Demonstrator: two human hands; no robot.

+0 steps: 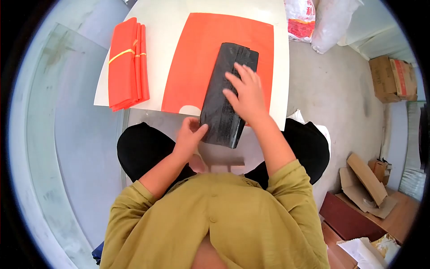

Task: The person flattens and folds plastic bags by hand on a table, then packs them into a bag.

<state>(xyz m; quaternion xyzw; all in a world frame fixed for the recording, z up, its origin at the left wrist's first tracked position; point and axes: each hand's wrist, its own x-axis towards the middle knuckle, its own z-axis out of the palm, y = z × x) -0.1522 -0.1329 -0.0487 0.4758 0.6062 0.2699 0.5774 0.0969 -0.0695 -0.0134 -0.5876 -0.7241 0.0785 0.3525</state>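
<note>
A folded black plastic bundle point(219, 98) lies slantwise over a flat orange-red sheet on the white table point(174, 27), its near end jutting past the table edge. Fingers spread, my right hand point(247, 92) is over the upper right part of the bundle. At the bundle's lower left edge is my left hand point(190, 134), thumb and fingers apart. The orange-red sheet point(188, 62) has a pale half-round notch at its near edge. Folded orange-red bundles point(123, 67) tied with yellow bands lie at the table's left side.
My knees are under the table's near edge. White sacks point(301, 20) stand on the floor beyond the table's right side. Cardboard boxes point(385, 80) are at the far right, with a flattened carton point(367, 186) on a reddish box at the lower right.
</note>
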